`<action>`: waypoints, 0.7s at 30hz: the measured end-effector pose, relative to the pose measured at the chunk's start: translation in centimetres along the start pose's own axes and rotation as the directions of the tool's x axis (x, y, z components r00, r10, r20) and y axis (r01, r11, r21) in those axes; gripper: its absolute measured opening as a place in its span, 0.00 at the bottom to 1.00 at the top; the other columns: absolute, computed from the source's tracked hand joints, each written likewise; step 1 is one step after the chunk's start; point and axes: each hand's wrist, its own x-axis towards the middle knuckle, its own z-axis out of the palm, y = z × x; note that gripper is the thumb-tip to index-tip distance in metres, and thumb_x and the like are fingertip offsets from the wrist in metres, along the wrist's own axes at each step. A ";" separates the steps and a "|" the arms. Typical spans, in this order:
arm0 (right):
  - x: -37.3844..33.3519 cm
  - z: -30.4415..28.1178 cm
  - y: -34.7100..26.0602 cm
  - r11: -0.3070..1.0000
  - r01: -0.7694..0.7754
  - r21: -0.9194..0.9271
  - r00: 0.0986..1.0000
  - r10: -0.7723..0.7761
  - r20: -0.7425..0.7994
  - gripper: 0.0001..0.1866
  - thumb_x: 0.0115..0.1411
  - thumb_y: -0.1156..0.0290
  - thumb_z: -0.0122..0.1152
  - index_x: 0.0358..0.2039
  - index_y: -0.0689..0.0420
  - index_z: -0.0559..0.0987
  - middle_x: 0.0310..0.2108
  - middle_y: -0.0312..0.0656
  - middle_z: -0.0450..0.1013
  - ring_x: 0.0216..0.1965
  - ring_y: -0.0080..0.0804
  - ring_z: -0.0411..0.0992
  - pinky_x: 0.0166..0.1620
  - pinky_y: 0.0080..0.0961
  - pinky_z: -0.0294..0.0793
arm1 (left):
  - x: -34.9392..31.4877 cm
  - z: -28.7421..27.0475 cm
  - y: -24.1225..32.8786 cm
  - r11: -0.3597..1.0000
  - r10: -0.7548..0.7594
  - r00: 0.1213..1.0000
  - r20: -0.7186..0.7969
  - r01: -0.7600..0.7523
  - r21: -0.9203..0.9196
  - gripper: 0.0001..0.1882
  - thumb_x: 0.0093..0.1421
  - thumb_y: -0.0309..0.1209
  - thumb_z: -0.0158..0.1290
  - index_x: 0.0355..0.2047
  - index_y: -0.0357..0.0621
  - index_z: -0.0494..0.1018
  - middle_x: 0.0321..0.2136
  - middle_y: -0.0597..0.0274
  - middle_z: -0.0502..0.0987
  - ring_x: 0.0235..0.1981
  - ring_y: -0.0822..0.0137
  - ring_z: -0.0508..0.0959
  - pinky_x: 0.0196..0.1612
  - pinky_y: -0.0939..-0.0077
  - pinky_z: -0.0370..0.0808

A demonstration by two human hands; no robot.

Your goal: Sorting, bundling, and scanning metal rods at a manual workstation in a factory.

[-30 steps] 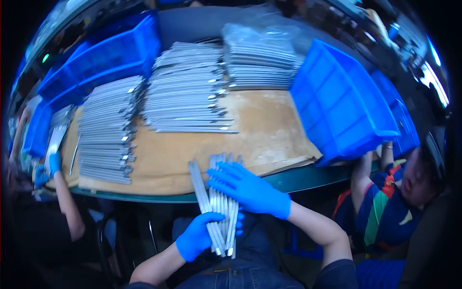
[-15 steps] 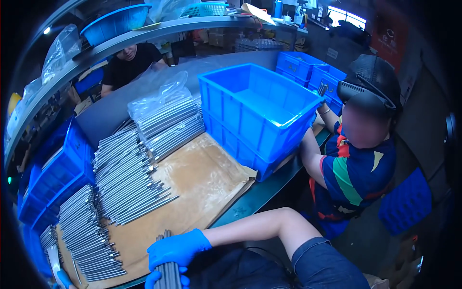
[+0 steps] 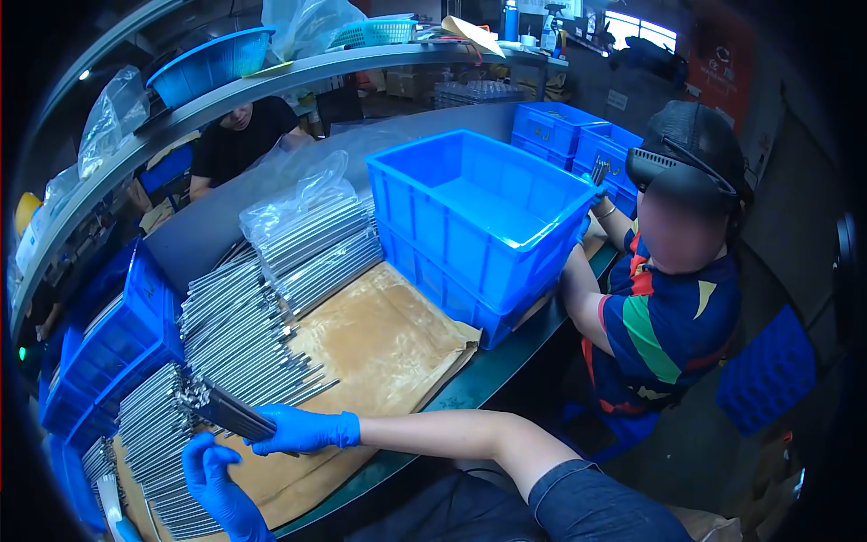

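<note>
My right hand, in a blue glove, is closed around the near end of a bundle of dark metal rods. The bundle slants up and left, its far ends above the loose rods on the table. Just below it, my gloved left hand is raised with its fingers apart and slightly curled, holding nothing. Rows of silver metal rods lie spread on brown paper, and another row lies beside my left hand. Farther back, stacked rods sit partly under clear plastic film.
Two stacked blue crates stand at the table's right. More blue crates line the left edge. A co-worker at the right holds rods beside the crates; another person sits across. A shelf carries a blue basket.
My right hand has moved up and left, swinging the rod bundle from upright to slanted over the rods. My left hand has come away from the bundle and lies further left.
</note>
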 end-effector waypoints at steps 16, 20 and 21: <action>0.3 -0.7 6.9 0.957 -0.040 -0.286 0.993 0.069 0.091 0.21 0.55 0.59 0.62 0.44 0.58 0.73 0.38 0.43 0.74 0.42 0.30 0.72 0.47 0.27 0.69 | 7.3 2.3 2.7 0.957 -0.290 0.944 0.159 0.291 0.012 0.19 0.46 0.21 0.58 0.41 0.35 0.71 0.29 0.56 0.77 0.31 0.66 0.77 0.38 0.72 0.75; -0.2 -0.6 7.1 0.953 -0.066 -0.297 0.991 0.097 0.093 0.20 0.54 0.59 0.62 0.43 0.58 0.74 0.37 0.43 0.75 0.41 0.30 0.73 0.47 0.27 0.70 | 7.2 2.9 3.0 0.954 -0.301 0.943 0.145 0.297 0.050 0.15 0.45 0.21 0.57 0.36 0.35 0.72 0.27 0.55 0.76 0.29 0.65 0.78 0.36 0.71 0.76; -0.2 -0.7 7.0 0.949 -0.069 -0.306 0.993 0.094 0.068 0.20 0.54 0.59 0.62 0.42 0.58 0.74 0.37 0.43 0.75 0.40 0.30 0.73 0.47 0.28 0.70 | 7.4 3.1 3.1 0.955 -0.295 0.943 0.154 0.290 0.057 0.14 0.45 0.20 0.57 0.36 0.35 0.72 0.27 0.55 0.76 0.28 0.66 0.77 0.35 0.72 0.76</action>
